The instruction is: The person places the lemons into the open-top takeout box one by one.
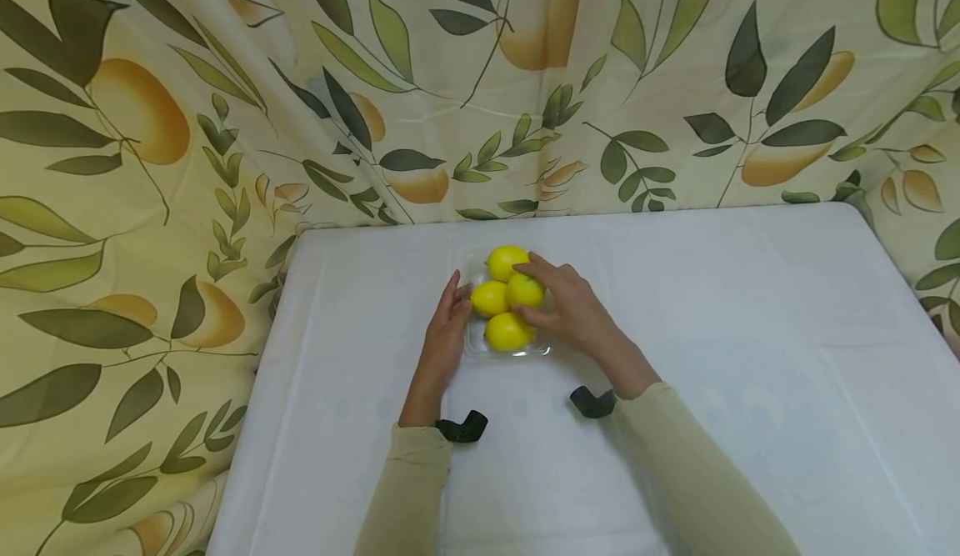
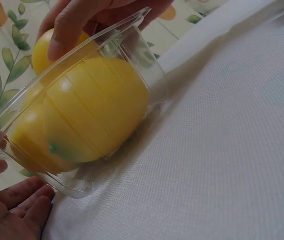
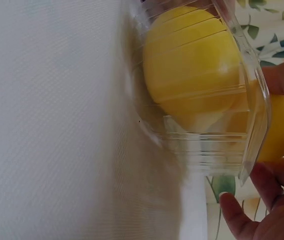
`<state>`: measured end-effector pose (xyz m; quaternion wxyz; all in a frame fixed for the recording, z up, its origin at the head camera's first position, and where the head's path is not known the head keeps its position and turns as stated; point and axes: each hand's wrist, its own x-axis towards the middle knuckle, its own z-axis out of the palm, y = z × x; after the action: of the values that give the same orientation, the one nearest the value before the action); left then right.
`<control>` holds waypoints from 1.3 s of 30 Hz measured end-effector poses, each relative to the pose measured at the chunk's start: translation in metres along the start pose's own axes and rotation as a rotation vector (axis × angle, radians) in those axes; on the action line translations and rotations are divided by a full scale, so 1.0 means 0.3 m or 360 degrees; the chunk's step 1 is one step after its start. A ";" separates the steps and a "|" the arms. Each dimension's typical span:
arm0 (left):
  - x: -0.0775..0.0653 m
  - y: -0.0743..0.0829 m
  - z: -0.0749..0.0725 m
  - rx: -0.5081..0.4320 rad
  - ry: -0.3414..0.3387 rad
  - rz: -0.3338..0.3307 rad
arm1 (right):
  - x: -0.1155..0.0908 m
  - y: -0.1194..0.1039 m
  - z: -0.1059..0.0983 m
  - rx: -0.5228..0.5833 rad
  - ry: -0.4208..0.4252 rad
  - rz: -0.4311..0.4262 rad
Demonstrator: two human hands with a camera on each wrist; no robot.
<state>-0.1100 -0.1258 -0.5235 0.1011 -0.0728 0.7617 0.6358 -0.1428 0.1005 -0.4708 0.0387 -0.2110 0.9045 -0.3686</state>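
A clear plastic container (image 1: 477, 346) stands on the table with several yellow lemons in it. One lemon (image 1: 508, 333) lies at its near end, another (image 1: 507, 262) at its far end, and a third (image 1: 489, 298) on the left. My right hand (image 1: 577, 310) reaches over from the right and grips the raised lemon (image 1: 526, 292) between thumb and fingers. In the right wrist view that lemon (image 3: 280, 131) sticks up past the container's rim. My left hand (image 1: 444, 335) rests against the container's left side, its fingers loosely extended; the left wrist view shows those fingers (image 2: 24, 200) beside the wall.
A white cloth covers the table (image 1: 750, 356), whose far edge meets a curtain (image 1: 480, 122) printed with leaves and fruit. Black curved pieces (image 1: 465, 428) stick out at both wrists, by the beige sleeves.
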 end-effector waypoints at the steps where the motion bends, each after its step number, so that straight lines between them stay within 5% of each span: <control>1: 0.001 0.000 0.000 -0.0002 -0.0003 0.0003 | 0.002 0.001 0.000 -0.0008 -0.0028 0.0002; 7: 0.005 -0.004 -0.001 -0.0006 -0.0011 0.0008 | 0.006 0.009 0.003 -0.0025 -0.0069 -0.0035; 17: 0.007 -0.005 -0.001 0.0008 -0.0004 0.0016 | 0.009 0.030 0.018 -0.0123 0.0055 -0.0175; 39: 0.003 -0.004 -0.002 0.0002 0.0001 -0.0012 | -0.003 0.044 0.043 -0.0545 0.0063 -0.0045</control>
<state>-0.1107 -0.1267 -0.5248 0.1033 -0.0758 0.7619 0.6348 -0.1438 0.1008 -0.4892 -0.0208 -0.2200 0.9516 -0.2138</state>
